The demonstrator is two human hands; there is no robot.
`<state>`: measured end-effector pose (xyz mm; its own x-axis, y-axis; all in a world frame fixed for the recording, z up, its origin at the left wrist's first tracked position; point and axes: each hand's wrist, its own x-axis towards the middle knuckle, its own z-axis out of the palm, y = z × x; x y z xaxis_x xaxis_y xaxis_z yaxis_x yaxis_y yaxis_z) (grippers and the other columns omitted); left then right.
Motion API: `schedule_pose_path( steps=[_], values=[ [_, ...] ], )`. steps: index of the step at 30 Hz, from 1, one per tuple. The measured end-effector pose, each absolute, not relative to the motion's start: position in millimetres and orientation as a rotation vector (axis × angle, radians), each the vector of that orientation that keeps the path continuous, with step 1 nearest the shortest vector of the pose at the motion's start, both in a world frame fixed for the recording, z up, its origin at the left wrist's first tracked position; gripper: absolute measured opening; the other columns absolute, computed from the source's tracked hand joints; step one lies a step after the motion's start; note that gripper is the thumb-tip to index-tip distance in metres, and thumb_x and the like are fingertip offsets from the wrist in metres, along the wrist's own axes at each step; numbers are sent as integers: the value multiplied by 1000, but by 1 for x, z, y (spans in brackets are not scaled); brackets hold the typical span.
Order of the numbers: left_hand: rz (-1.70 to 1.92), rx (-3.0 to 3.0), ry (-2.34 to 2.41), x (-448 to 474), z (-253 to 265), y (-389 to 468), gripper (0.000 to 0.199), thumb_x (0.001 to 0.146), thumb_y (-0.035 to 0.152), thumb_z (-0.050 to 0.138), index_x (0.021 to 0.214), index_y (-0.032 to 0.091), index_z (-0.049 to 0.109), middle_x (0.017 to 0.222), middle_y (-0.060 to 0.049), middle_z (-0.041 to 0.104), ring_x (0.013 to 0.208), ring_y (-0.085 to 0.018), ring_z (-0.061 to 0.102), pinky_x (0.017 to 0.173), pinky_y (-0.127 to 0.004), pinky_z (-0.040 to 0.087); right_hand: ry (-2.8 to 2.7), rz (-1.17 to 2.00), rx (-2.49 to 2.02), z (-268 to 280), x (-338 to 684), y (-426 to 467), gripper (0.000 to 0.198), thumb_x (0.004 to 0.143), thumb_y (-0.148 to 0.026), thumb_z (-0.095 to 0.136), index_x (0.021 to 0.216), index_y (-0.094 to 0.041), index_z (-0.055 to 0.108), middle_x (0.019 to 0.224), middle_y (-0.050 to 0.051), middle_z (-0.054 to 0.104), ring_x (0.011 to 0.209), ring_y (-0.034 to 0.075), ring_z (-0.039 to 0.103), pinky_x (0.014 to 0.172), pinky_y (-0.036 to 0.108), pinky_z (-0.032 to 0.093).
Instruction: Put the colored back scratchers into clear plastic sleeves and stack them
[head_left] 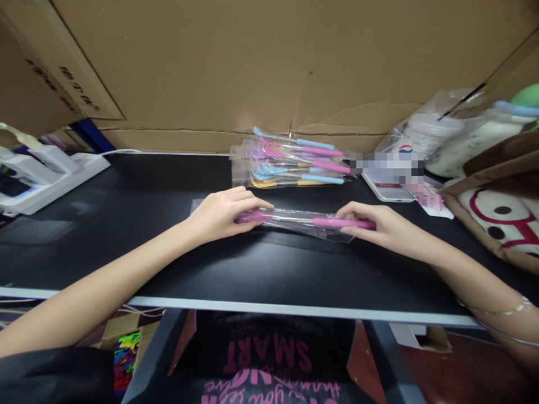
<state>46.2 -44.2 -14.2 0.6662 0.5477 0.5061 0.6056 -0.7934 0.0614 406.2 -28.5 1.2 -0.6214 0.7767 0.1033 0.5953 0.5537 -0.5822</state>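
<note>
A pink back scratcher [332, 223] in a clear plastic sleeve [290, 220] lies crosswise just above the black tabletop, with a metal rod between its head and handle. My left hand [229, 213] is closed on the head end at the left, fingers partly covering it. At the other end, my right hand [370, 219] pinches the pink handle between thumb and fingers. Just behind them rests a pile of bagged back scratchers [298, 163] with blue, pink and yellow handles. Whether the held one touches the table is hard to tell.
A white power strip [54, 179] with plugs stands at the left. To the right are a phone [389, 191], a bagged cup [429, 132], a bottle [475, 143] and a brown bag [501, 207]. Cardboard [210, 67] walls the back. Below sits a box of colourful pieces [126, 359].
</note>
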Motion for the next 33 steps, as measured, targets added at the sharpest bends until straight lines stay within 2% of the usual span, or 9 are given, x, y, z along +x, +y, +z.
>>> schedule_pose_path(
  steps=[8,14,22,28,33],
  values=[
    [-826,-2827,-907,50,-18,-44,31,100,33,61,127,20,68,105,-6,72,96,-18,63,84,-27,52,-2339,720,-1122,-1,395,-34,33,92,-53,63,97,-21,70,82,4,71,68,18,62,63,29,44],
    [-618,-2810,-912,51,-16,-47,42,98,29,63,139,19,60,115,-8,69,98,-20,61,82,-28,52,-2312,704,-1132,1,393,-35,34,90,-55,63,92,-22,70,77,4,71,64,18,60,61,31,44],
    [-374,-2762,-874,52,-16,-47,48,101,19,47,149,15,47,129,-11,66,108,-21,61,89,-30,50,-2281,723,-1121,-2,396,-33,33,91,-53,64,94,-21,71,76,4,69,62,16,58,57,28,44],
    [-272,-2615,-925,53,-14,-50,65,91,6,47,155,13,37,129,-10,68,111,-21,64,90,-31,47,-2179,924,-1122,-3,394,-33,41,89,-60,64,94,-19,67,64,-1,60,50,12,54,49,26,43],
    [-355,-2582,-876,53,-13,-51,60,94,11,45,154,12,41,123,-10,72,110,-21,67,92,-32,47,-2146,994,-1108,-4,393,-33,42,90,-60,65,93,-19,66,57,-4,55,49,12,53,50,26,43]
  ],
)
